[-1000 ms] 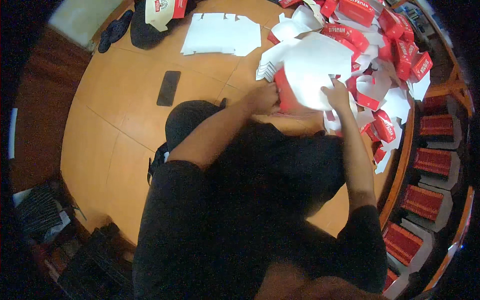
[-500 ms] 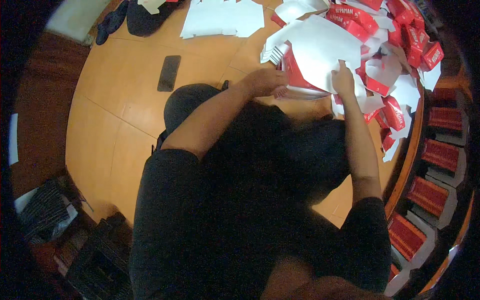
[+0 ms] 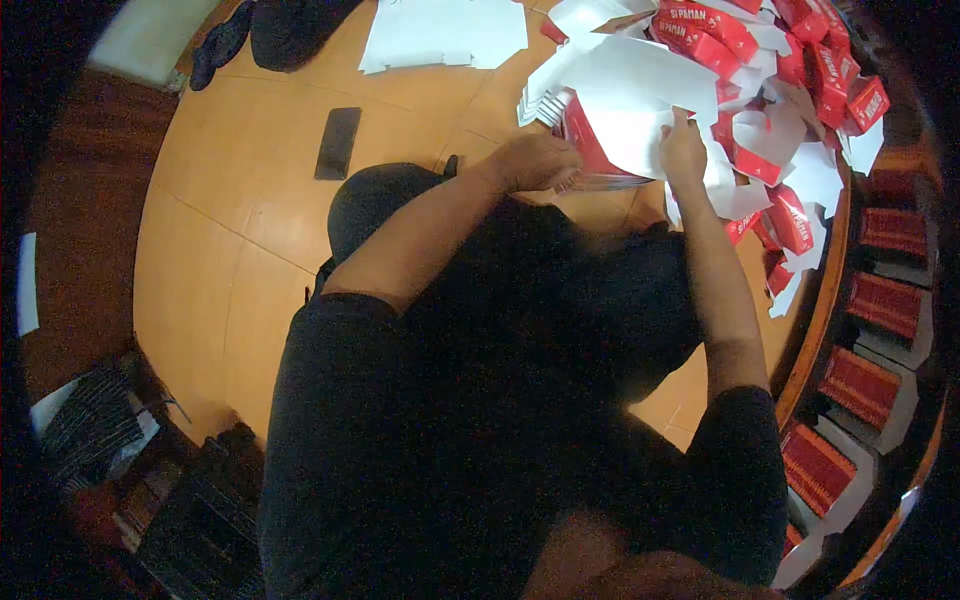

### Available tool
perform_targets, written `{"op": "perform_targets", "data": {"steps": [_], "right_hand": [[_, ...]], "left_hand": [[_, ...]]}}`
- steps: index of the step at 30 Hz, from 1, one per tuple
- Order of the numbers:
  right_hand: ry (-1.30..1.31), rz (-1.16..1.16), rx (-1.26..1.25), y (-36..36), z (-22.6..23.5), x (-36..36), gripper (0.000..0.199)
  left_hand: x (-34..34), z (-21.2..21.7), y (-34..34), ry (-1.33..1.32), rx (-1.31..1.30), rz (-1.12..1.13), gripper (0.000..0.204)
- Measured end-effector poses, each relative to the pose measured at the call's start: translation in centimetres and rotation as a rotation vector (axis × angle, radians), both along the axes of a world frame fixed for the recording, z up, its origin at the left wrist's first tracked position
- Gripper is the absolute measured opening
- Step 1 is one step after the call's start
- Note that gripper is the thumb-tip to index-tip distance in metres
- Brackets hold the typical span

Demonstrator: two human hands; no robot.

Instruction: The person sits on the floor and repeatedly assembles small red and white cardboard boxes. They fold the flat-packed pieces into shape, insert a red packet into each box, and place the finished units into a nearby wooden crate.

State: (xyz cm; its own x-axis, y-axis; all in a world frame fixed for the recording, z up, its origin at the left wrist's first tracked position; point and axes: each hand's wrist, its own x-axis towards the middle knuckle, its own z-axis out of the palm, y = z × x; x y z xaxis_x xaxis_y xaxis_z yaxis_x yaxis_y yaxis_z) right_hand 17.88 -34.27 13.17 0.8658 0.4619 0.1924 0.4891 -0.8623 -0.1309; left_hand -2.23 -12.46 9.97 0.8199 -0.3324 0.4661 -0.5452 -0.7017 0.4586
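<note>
I sit on a wooden floor with a flat red-and-white cardboard carton (image 3: 625,125) held up in front of me. My left hand (image 3: 537,160) grips its lower left edge, over the red printed side. My right hand (image 3: 683,150) pinches its right edge, fingers on the white inner face. The carton is partly unfolded, with its white panel facing up. Behind it lies a heap of similar red-and-white carton blanks (image 3: 790,110).
A dark phone (image 3: 337,143) lies on the wooden floor (image 3: 230,200) to my left. White flat sheets (image 3: 440,35) and a dark bag (image 3: 290,30) sit at the far edge. Folded red boxes in white trays (image 3: 870,385) line the right side. Dark baskets (image 3: 100,430) stand at lower left.
The view has shifted so the carton and both hands sit higher in the picture. Both hands kept hold of the carton, and its white panel has spread wider.
</note>
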Motion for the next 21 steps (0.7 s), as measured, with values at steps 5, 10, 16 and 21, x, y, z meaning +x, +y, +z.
{"op": "perform_targets", "data": {"steps": [5, 10, 16, 21], "right_hand": [[0.104, -0.045, 0.046, -0.4, 0.9, -0.4, 0.046], [-0.049, -0.065, 0.103, -1.5, 1.6, -3.1, 0.054], [0.044, 0.67, 0.294, 0.8, 5.7, -12.1, 0.03], [0.173, 0.467, 0.099, 1.8, 5.1, -13.5, 0.022]], "left_hand": [[0.3, 0.0, 0.2, 0.054, 0.087, -0.04, 0.015], [0.4, -0.6, 0.2, 0.034, 0.177, -0.043, 0.016], [1.2, -2.2, -0.1, 0.039, 0.194, -0.032, 0.02], [0.7, -1.5, -0.3, 0.008, 0.258, -0.039, 0.025]]}}
